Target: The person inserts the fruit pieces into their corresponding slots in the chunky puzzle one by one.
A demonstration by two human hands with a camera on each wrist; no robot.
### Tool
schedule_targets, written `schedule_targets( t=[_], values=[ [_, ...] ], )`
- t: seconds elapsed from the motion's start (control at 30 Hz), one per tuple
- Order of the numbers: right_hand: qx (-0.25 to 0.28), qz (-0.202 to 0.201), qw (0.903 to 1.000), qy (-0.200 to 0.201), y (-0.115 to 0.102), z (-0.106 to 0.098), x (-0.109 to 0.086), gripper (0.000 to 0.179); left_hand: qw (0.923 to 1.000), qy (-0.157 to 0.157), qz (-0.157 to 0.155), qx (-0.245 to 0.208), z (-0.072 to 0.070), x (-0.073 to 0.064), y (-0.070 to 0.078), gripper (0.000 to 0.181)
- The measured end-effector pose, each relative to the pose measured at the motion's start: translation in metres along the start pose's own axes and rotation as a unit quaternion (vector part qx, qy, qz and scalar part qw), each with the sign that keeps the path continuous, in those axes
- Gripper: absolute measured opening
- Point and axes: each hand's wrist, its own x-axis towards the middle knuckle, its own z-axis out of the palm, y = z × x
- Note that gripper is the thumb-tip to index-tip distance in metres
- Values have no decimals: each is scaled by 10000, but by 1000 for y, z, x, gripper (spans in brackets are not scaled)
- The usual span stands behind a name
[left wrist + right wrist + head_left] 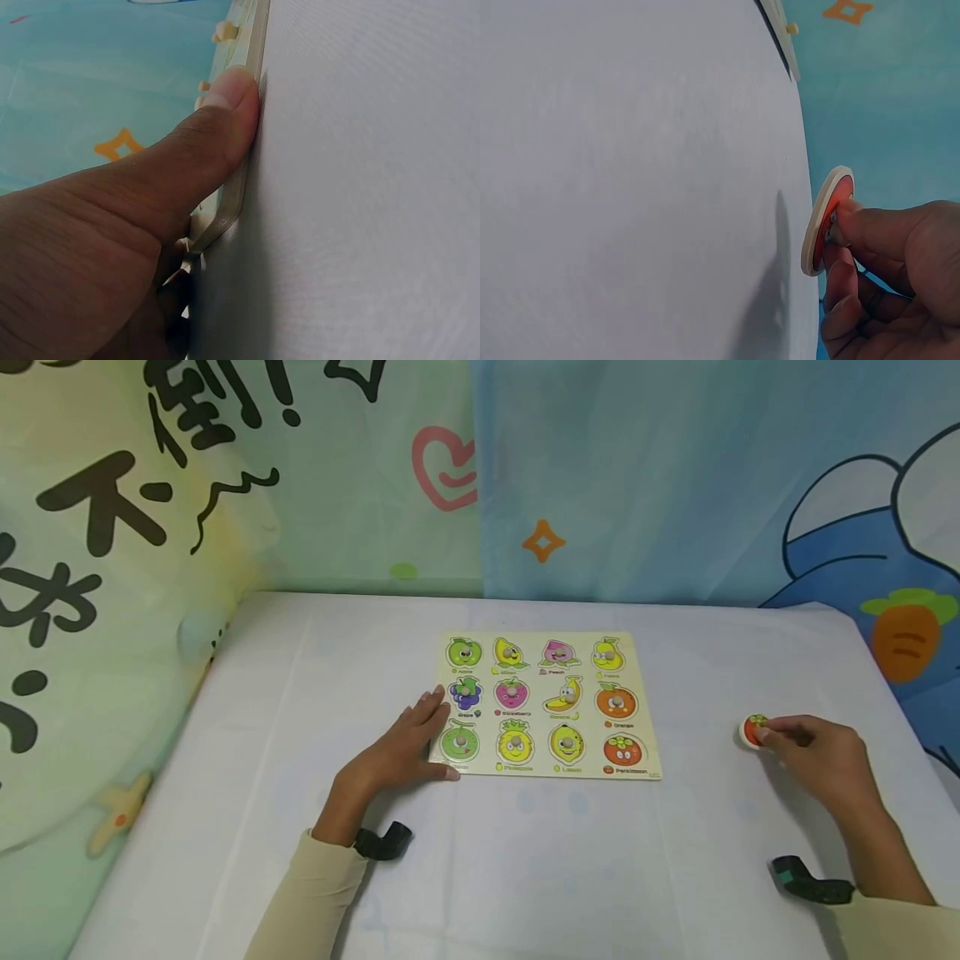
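Observation:
A pale wooden fruit puzzle board (480, 772) lies flat on the table, with pictured fruits in rows. My left hand (408, 739) rests at its near left corner, fingers along the left edge. In the left wrist view the thumb (232, 90) touches the board's side edge. Well to the right of the board, my right hand (821, 758) pinches a round red fruit puzzle piece (752, 732) with green leaves on top. The right wrist view has the puzzle piece (823, 225) tilted on its side above the table, its knob mostly hidden by the fingertips.
The table (540, 868) has a white cloth. Behind it hangs a printed curtain (637, 468). A black wrist strap mount (384, 842) sits on the left wrist and another mount (813, 881) on the right.

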Motion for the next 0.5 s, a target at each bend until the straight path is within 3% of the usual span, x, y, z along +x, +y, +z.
schedule_targets(
  t=[0.2, 0.37, 0.5],
  values=[
    [109, -246, 9996, -118, -7, 6, -4, 45, 10000, 28, 80, 10, 1, 0, -1, 106],
    [146, -724, 9972, -137, -18, 14, -13, 34, 10000, -16, -5, 61, 1, 1, -1, 106],
    [196, -852, 9959, -218, -31, 18, -20, 30, 10000, -22, -17, 89, 1, 1, -1, 106]
  ],
)
